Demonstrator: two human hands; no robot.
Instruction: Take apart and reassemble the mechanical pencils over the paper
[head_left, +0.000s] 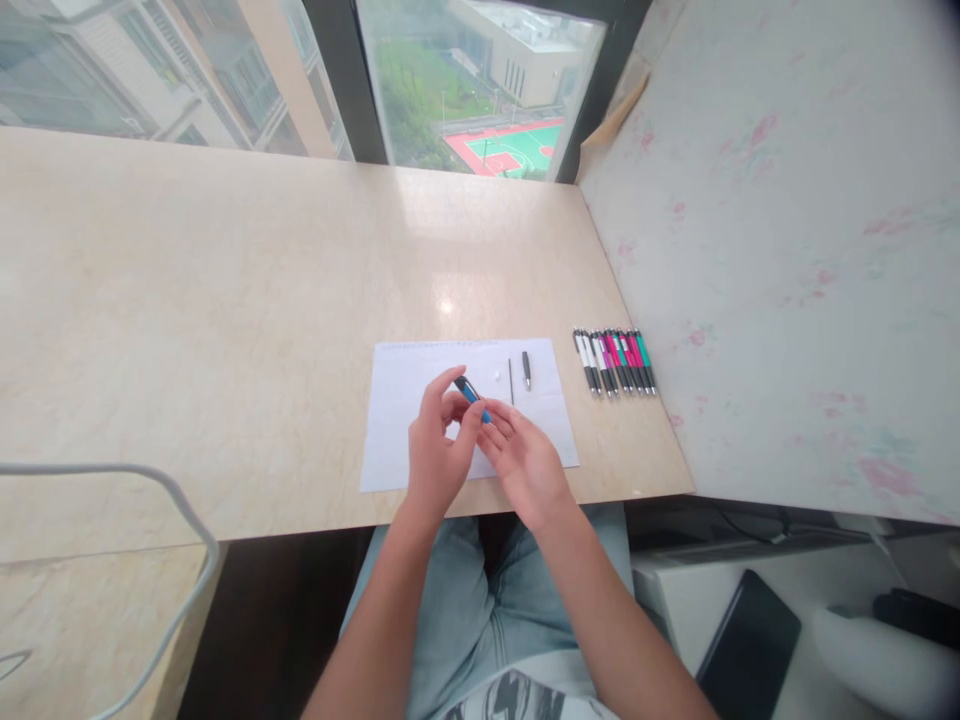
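I log: left hand (439, 455) and right hand (525, 460) fingers pinch blue-black plastic pen barrel (472, 393), frame centre. Still unfitted, upper right of it: thin dark refill (511, 381), short black tip (526, 369).

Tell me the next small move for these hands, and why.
Likely the right hand should let go and pick up the thin dark refill rod. It and the left hand hold the blue plastic pen barrel over the white paper sheet, and the rod, a short black pen piece and a small white bit lie loose just beyond.

Blue-black pen (472, 392), white paper (420, 400), beige marbled table (225, 320).
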